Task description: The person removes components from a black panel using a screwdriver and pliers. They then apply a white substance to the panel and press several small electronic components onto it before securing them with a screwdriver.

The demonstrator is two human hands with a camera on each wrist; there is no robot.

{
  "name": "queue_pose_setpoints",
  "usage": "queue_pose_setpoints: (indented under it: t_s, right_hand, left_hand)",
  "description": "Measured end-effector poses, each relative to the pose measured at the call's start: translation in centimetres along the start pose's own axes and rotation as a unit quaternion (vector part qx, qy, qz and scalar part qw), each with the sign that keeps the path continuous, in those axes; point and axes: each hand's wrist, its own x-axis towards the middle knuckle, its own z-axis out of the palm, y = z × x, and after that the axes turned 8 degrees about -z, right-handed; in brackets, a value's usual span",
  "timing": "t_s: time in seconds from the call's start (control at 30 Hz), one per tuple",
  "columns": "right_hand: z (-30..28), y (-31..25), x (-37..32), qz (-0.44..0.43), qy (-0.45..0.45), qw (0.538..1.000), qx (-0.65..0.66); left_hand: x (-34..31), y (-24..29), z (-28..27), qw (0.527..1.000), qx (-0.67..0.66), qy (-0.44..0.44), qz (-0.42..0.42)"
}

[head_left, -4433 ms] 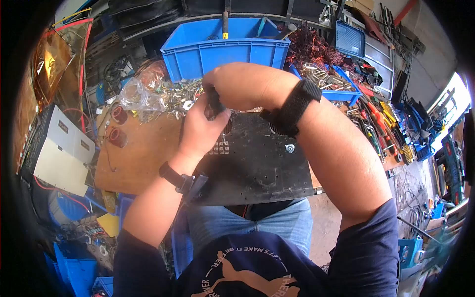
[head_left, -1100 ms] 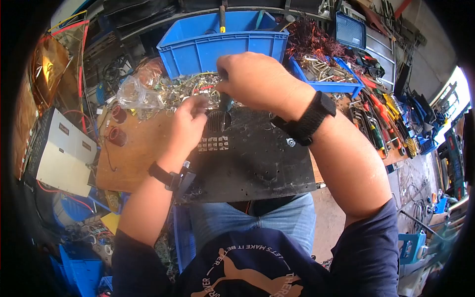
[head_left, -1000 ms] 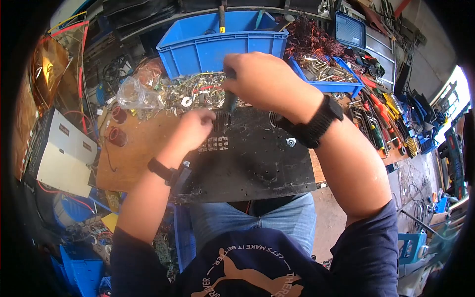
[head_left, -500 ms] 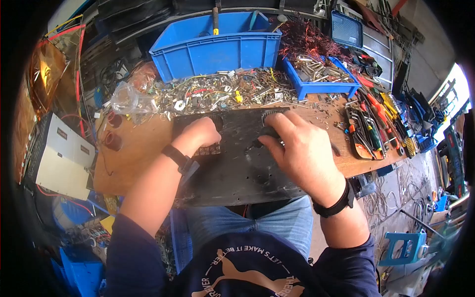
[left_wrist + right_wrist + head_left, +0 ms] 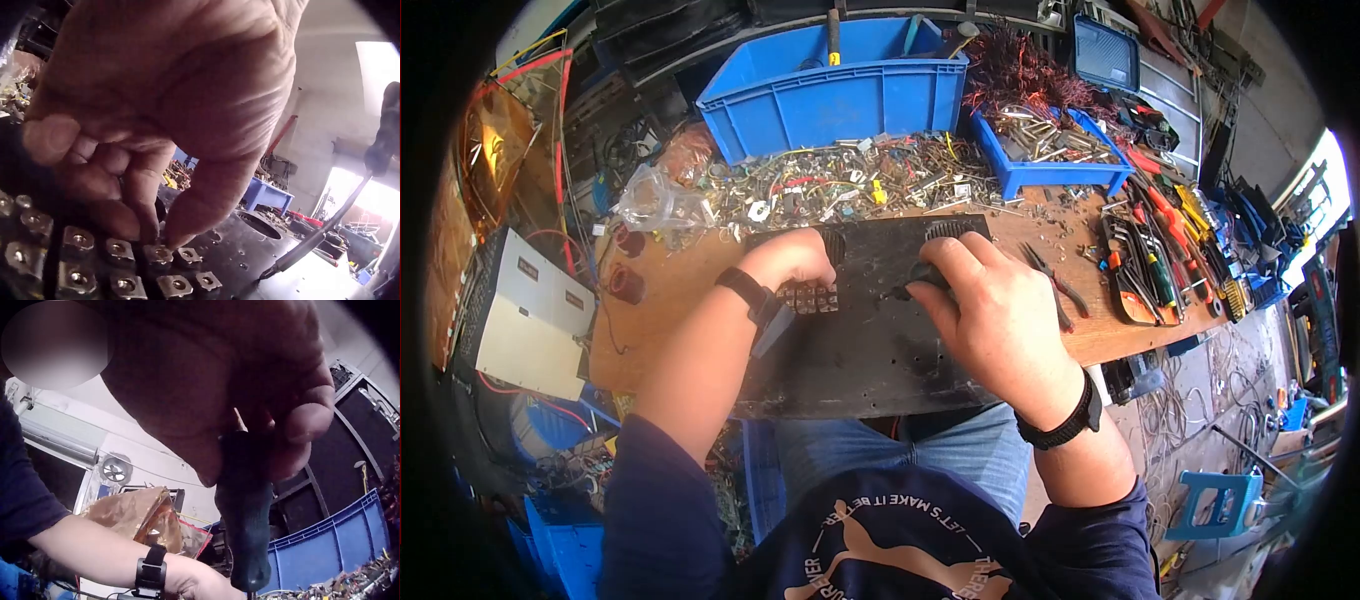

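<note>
A black metal panel point(image 5: 850, 370) with round grilles and small holes lies before the person. Small square metal pieces point(image 5: 812, 300) stand in rows on its left part. Above these rows, the left hand point(image 5: 795, 258) points down; in the left wrist view its thumb and forefinger pinch one metal piece point(image 5: 159, 254). Over the panel's right part, the right hand point(image 5: 1005, 320) grips a screwdriver by its dark green handle point(image 5: 245, 519). The screwdriver's shaft point(image 5: 319, 236) slants down, its tip at the panel surface, right of the rows.
Beyond the panel lie mixed metal scraps point(image 5: 850, 180) and a large blue bin point(image 5: 830, 115). A small blue tray point(image 5: 1065, 175) holds metal rods. Pliers point(image 5: 1062, 290) and other hand tools point(image 5: 1150, 260) lie at the right.
From near the panel's far edge, the right hand has come down and right with the screwdriver. The left hand has moved onto the rows of metal pieces. The pliers have come into sight.
</note>
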Motion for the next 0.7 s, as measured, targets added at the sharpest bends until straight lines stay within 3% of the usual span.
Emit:
queue_pose_setpoints:
  t_s: [0.13, 0.37, 0.5, 0.7]
  right_hand:
    - [-0.1, 0.0, 0.0, 0.002, 0.003, 1.000, 0.006]
    - [0.2, 0.3, -0.2, 0.011, 0.010, 1.000, 0.012]
    - [0.2, 0.2, -0.2, 0.012, 0.013, 1.000, 0.006]
    - [0.2, 0.0, -0.5, 0.018, 0.016, 1.000, 0.008]
  left_hand:
    - [-0.1, 0.3, 0.0, 0.999, 0.018, 0.028, 0.009]
    - [-0.1, 0.8, -0.5, 1.000, 0.008, -0.007, 0.009]
    - [-1.1, 1.7, -1.2, 0.996, 0.073, 0.048, 0.036]
    - [-0.9, 0.7, -3.4, 0.998, -0.030, 0.037, 0.046]
